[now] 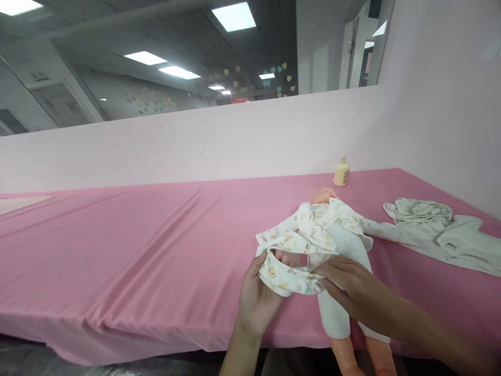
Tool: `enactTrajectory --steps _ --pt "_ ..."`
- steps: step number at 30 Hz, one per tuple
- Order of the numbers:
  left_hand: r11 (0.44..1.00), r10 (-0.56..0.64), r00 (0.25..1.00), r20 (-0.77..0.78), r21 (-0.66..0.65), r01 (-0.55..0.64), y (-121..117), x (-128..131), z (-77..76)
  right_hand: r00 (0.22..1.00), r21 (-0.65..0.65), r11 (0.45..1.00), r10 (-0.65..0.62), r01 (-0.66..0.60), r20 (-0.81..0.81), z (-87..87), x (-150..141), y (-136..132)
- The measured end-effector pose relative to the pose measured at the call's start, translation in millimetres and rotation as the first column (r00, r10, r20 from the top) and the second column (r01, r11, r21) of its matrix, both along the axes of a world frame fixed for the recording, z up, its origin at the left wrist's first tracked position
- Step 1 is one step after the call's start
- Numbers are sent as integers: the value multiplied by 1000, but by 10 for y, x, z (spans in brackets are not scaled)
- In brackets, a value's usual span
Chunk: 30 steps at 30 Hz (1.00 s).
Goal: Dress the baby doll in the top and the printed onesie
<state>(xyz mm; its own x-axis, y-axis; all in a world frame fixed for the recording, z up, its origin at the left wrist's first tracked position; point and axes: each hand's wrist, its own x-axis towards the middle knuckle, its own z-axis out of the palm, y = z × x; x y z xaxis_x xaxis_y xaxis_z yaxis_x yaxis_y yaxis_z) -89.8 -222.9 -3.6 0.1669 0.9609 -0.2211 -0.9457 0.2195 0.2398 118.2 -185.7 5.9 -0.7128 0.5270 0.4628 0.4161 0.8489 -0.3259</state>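
A baby doll (341, 347) lies on its back with its lower legs at the front edge of the bed. It wears white leggings (332, 316) and a white patterned top (315, 230) with spread sleeves. Beside the doll's body, a white baby garment (279, 277) printed with small bears is stretched into a loop. My left hand (260, 292) grips the loop's left end, thumb outside and fingers inside. Pinching its right end, my right hand (346, 284) reaches across the doll's legs. Whether this loop belongs to the top or is a separate piece, I cannot tell.
A pink sheet (136, 261) covers the bed. Crumpled white cloths (450, 235) lie to the right, touching a sleeve. A yellowish pump bottle (342, 173) stands at the back by the white wall (195, 151). A mirror-like panel (176, 68) runs above.
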Motion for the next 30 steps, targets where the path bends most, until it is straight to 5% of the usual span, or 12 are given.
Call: enactTrajectory --steps 5,9,13,17,22,25,30 --pt "973 -83 996 -37 211 89 -167 157 -2 991 -352 936 -43 -6 -130 57 -110 106" --pt "953 -19 999 36 302 7 -219 112 30 980 -476 878 -42 -57 -195 95 -76 103" --pt "951 145 977 159 251 -182 -180 -162 119 967 -336 941 -45 -43 -250 18 117 93" --pt "941 209 963 170 233 -245 -106 -331 130 997 -81 994 74 -74 -8 -133 332 77" --pt "982 190 981 -51 13 -189 -135 -122 -123 920 42 985 139 -165 367 -251 371 15" --pt "973 165 978 -127 -140 -183 -230 78 -293 899 83 981 125 -175 419 -254 309 -9" --pt "950 189 963 -192 -214 -229 -368 260 -412 901 137 967 142 -215 410 -239 215 -100"
